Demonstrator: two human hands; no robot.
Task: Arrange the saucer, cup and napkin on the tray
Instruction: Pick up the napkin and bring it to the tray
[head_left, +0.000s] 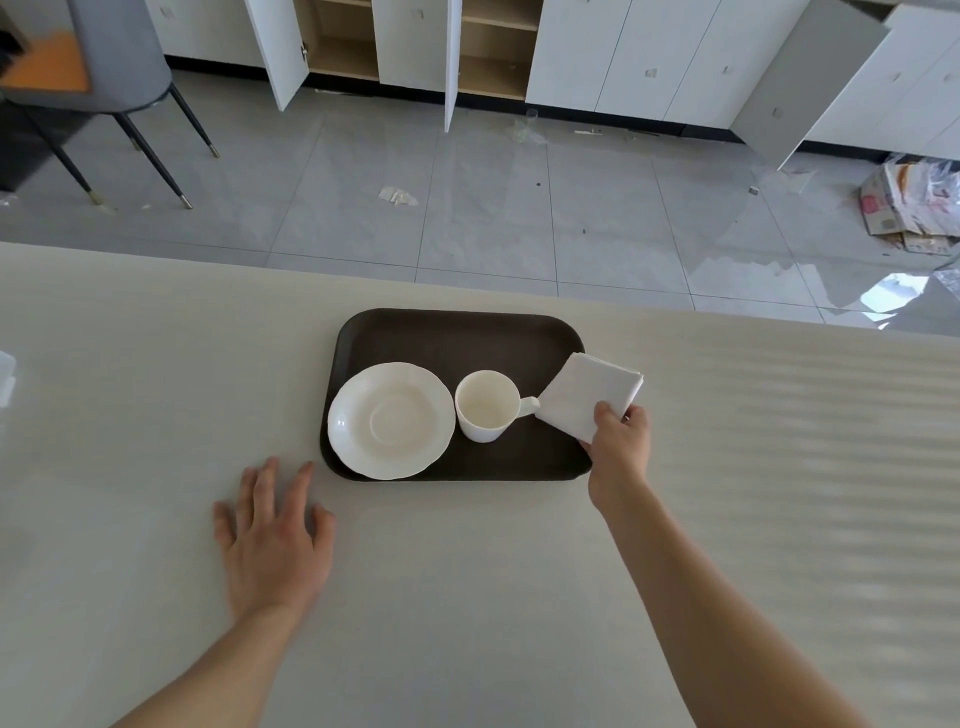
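A dark brown tray (457, 338) lies on the pale table. On its left part rests a white scalloped saucer (390, 420), its near-left rim overhanging the tray's edge. Right of the saucer an empty white cup (485, 406) stands upright, handle pointing right. My right hand (618, 447) pinches the near corner of a folded white napkin (589, 395), which hangs over the tray's right edge next to the cup handle. My left hand (272, 535) lies flat on the table, fingers spread, just left of the tray's near-left corner and holding nothing.
The table's far edge (467, 291) runs just behind the tray, with tiled floor beyond. A grey chair (104, 78) stands at the far left. White cabinets (623, 52) line the back wall, some doors open. A small clear object (5, 374) sits at the table's left edge.
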